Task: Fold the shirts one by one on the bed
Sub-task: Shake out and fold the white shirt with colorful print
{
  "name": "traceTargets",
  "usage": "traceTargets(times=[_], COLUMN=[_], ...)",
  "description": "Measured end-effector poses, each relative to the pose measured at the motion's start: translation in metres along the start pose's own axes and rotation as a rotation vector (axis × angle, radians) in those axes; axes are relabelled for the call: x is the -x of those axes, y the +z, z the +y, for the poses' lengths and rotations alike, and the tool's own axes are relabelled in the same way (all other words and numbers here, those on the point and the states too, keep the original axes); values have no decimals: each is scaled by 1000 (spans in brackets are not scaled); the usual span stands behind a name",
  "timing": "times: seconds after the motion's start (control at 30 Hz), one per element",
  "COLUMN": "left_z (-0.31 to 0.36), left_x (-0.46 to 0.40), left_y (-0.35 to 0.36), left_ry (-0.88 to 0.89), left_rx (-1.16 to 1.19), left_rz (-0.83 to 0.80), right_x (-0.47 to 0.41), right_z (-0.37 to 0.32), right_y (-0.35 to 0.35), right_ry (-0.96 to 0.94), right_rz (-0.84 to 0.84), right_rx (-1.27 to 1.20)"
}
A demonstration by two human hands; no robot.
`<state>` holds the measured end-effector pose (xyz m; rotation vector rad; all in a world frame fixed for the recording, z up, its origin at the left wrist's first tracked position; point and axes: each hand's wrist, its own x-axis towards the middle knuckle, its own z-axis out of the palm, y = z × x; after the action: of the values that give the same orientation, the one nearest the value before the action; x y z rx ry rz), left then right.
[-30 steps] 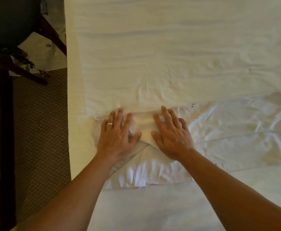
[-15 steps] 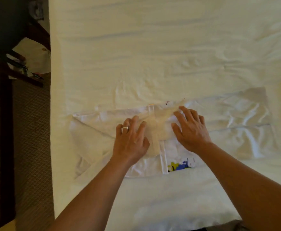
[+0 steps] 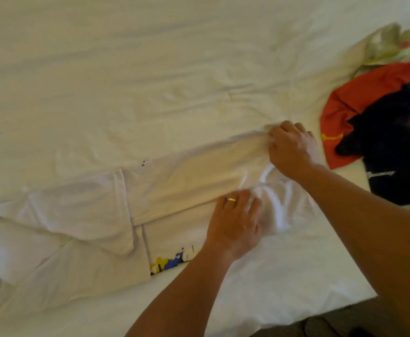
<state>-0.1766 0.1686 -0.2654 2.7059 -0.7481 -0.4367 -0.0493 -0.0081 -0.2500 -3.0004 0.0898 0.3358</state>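
Both hands work a white shirt (image 3: 187, 176) on the bed (image 3: 150, 69): right hand (image 3: 292, 148) gripping its hem, left hand (image 3: 235, 224) apparently pinching bunched fabric; a red shirt (image 3: 345, 113) lies just beyond the right hand.

Bedroom: white-sheeted bed (image 3: 150, 69), strewn shirts (image 3: 379, 122)
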Motion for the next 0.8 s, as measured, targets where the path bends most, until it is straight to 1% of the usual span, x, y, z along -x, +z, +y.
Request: traceTargets(times=[0.07,0.27,0.33,0.4,0.57,0.63,0.7,0.8], left_z=[21,67,72,75,74,73,74,74], left_x=[-20,-55,-59,-62,-66,-60,-49,-23], left_y=[3,15,20,27,27,15,6,-10], left_ry=[40,83,80,82,-14,-109,-241,-367], left_rx=[11,-15,-38,-6,274,457,607,722], left_rz=[-10,-61,-39,25,169,177,207,309], right_x=[-11,-29,-32,-34,-31,-28,-26,-21], right_z=[9,28,32,35,38,33,25,-2], right_y=[-5,-3,-1,0,-8,-22,-33,-54], right_ry=[-2,-70,-58,-23,95,161,201,211], right_rz=[-44,-119,-124,-127,-120,-169,-225,-251], right_rx=[5,-65,-84,-128,-326,-467,-614,-719])
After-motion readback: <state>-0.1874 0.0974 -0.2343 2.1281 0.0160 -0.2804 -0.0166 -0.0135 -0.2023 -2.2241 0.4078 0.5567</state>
